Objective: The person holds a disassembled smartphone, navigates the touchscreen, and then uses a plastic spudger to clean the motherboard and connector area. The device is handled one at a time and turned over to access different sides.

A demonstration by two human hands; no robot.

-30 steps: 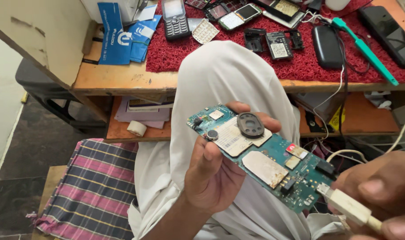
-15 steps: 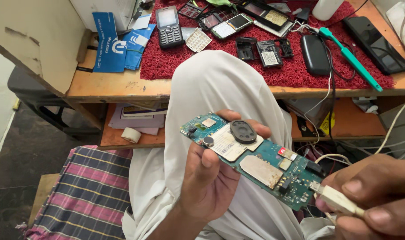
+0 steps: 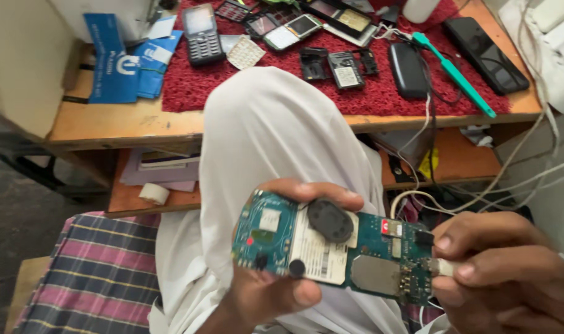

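My left hand (image 3: 276,291) grips a teal phone circuit board (image 3: 337,250) by its left end, thumb on the front and fingers behind. The board carries a white label, a round black speaker and metal shields. My right hand (image 3: 504,272) pinches a small white cable plug (image 3: 444,267) that touches the board's right edge. Both hands are above my lap, over white cloth (image 3: 276,136).
A wooden desk (image 3: 109,127) with a red mat (image 3: 381,93) holds several phones and phone parts, a black case, a teal-handled tool (image 3: 455,74) and blue packets (image 3: 112,59). White cables hang at the right. A tape roll (image 3: 153,193) lies on the lower shelf. A plaid cushion (image 3: 102,272) is at lower left.
The view has shifted and the board sits lower and more level in the frame. My right hand has brought the white plug from just off the corner up against the board's right edge.
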